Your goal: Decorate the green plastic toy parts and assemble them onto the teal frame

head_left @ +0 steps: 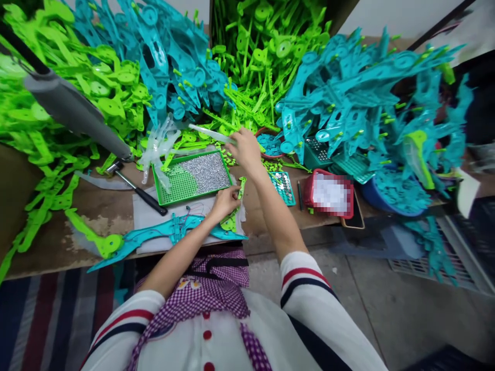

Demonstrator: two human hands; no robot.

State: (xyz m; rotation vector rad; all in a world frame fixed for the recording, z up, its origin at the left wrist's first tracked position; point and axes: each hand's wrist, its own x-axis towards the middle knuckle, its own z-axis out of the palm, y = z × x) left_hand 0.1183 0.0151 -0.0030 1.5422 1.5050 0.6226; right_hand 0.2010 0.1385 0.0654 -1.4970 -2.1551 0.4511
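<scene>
My left hand is closed on a bright green plastic part at the near edge of the work surface. Farther out, my right hand pinches one end of a long, translucent whitish plastic strip. Below my left hand lies a long blue plastic body with thin wires on it and a green arm at its left end. A green tray full of small silvery pieces sits just beyond my left hand. Several translucent pieces rest at the tray's left corner.
A black-handled hammer lies left of the tray. Heaps of green parts and blue bodies rise at the back. To the right are a teal tray, a red basket and a blue bowl. A grey tool hangs at upper left.
</scene>
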